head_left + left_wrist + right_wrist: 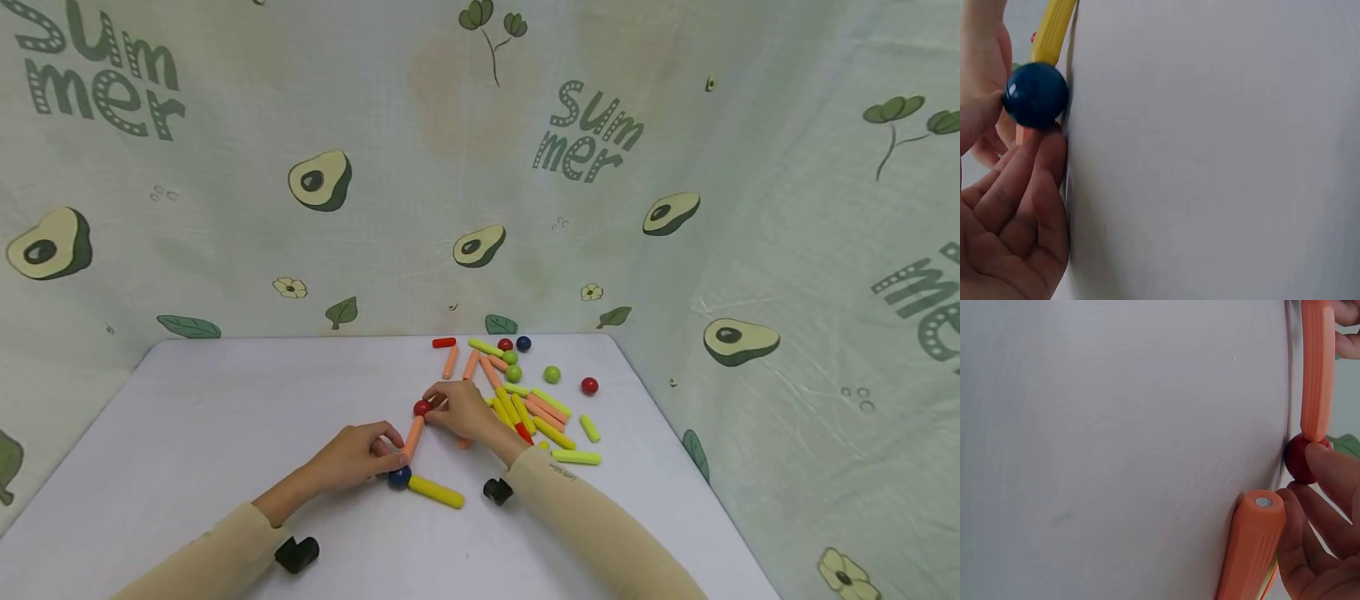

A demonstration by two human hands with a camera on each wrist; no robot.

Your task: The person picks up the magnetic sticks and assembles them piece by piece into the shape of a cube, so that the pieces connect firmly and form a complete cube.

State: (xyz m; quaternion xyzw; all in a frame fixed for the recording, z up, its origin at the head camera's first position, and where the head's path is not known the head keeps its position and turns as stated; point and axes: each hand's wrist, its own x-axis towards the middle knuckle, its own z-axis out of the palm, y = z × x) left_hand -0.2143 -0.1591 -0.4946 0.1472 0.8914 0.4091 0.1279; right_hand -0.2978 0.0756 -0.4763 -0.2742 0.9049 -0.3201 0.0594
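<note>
My left hand (356,454) holds the blue ball (399,477), its thumb and fingertips right at the joint with an orange stick (413,439). In the left wrist view, the thumb lies against one side of the blue ball (1036,95) and fingertips against its lower side. A yellow stick (437,492) runs from this ball to the right. At the orange stick's far end sits a red ball (422,407), pinched by my right hand (462,410). In the right wrist view, the thumb covers part of the red ball (1300,459), where the orange stick (1317,372) meets it.
Right of my right hand lies a loose pile of yellow sticks (553,433), orange sticks (546,410) and several balls, among them a green ball (552,374). Another orange stick (1254,544) lies beside the right fingers, a metal disc in its end. A printed cloth (405,250) hangs behind the table.
</note>
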